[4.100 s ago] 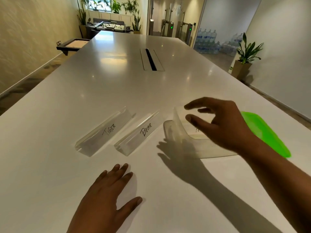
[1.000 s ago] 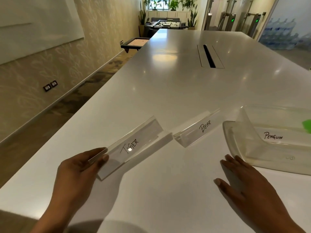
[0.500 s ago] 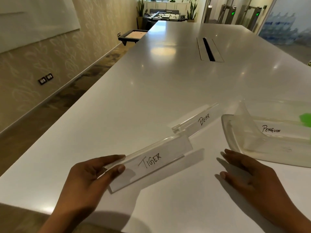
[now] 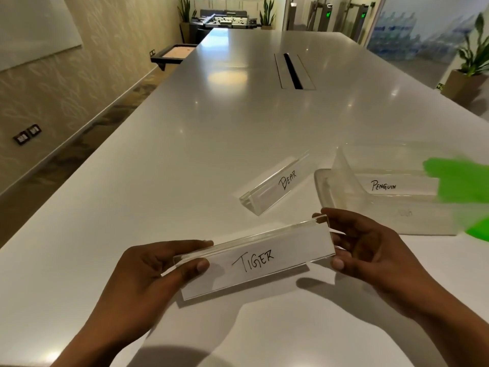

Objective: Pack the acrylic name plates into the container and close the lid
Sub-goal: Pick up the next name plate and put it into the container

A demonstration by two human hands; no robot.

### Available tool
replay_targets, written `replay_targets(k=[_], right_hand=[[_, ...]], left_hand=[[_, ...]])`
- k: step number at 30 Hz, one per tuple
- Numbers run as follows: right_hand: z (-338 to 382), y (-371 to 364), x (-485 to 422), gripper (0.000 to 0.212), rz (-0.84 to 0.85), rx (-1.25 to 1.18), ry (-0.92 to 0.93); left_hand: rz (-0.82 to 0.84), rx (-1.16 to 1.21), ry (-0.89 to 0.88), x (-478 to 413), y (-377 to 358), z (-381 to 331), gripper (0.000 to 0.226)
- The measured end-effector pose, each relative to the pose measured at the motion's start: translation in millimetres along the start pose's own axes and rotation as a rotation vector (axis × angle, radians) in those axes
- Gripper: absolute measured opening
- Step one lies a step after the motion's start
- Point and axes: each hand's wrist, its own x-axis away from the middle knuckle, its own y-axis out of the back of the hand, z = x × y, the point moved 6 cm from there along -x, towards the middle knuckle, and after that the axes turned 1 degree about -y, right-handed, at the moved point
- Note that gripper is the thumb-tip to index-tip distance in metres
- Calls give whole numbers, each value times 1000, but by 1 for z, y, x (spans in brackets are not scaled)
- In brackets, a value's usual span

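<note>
Acrylic TIGER plate [image 4: 254,260] pinched at both ends by left grip [image 4: 148,276] and right grip [image 4: 370,250]; long axis left-right; container [image 4: 397,218] right of plate, nearer right grip.

Bright overhead glare on table [image 4: 227,75]; lid [image 4: 460,181] smeared with blur.

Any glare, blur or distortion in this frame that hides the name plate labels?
Head view: labels on the TIGER plate, BEAR plate and PENGUIN plate all read sharply; ceiling-light glare sits far up the table, off the plates; the green lid smears at the right edge; left hand and right hand cast soft shadows, none over the lettering.
</note>
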Motion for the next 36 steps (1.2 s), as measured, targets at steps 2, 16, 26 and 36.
replay_targets(k=[2, 16, 26, 36], right_hand=[[0, 3, 1, 68, -6, -23, 18], [21, 23, 13, 54, -192, -93, 183], [41, 24, 12, 63, -277, -286, 229], [49, 38, 18, 66, -354, -369, 223]], left_hand=[[9, 12, -22, -4, -5, -3, 23], [-25, 58, -155, -21, -16, -42, 23], [-39, 417, -169, -37, -24, -53, 71], [-60, 667, -181, -43, -40, -65, 74]])
